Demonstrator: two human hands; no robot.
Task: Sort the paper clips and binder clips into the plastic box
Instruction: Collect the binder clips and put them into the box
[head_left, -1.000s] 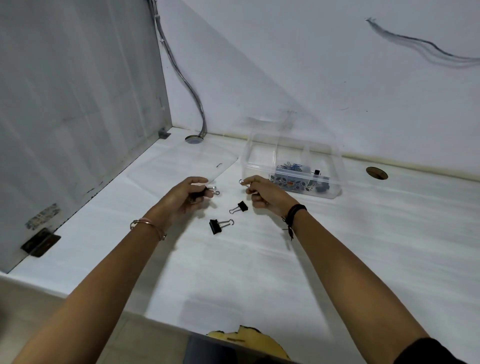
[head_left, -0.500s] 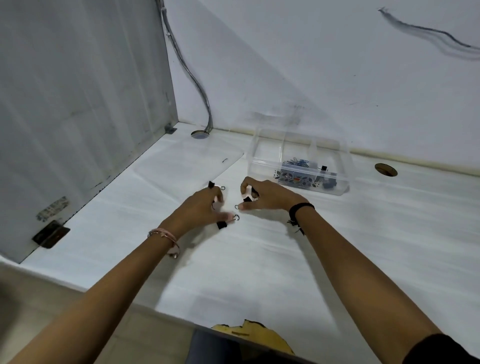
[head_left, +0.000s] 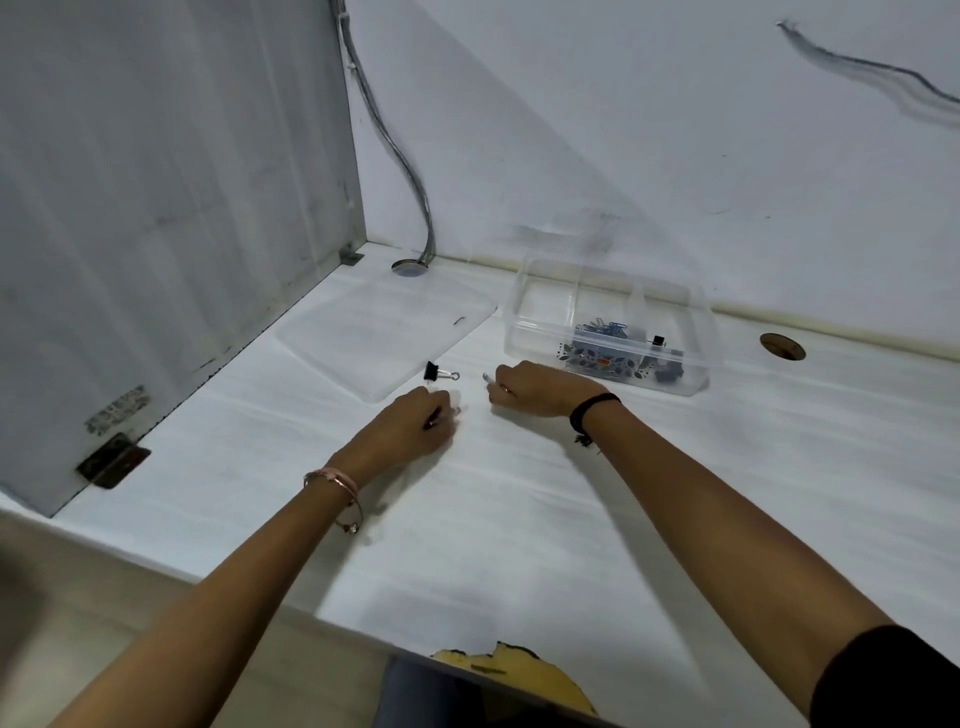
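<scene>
A clear plastic box (head_left: 524, 332) stands at the back of the white table, with blue paper clips (head_left: 605, 328) in its middle part and black binder clips (head_left: 667, 366) in its right part. One black binder clip (head_left: 438, 372) lies loose by the near corner of the box's lid (head_left: 374, 332). Just in front of that clip, my left hand (head_left: 410, 426) rests on the table, its fingers closed around a small dark clip. My right hand (head_left: 535, 389) is a fist left of the box, and a silver wire handle of a binder clip sticks out of it.
A grey panel (head_left: 156, 208) walls off the left side, with a cable (head_left: 395, 150) running down into a grommet (head_left: 410, 267). A round hole (head_left: 782, 346) sits in the table right of the box. The near table edge (head_left: 260, 592) crosses in front of me.
Both hands came down onto the two clips lying on the table and closed on them. The clip my left hand held earlier now lies by the lid corner.
</scene>
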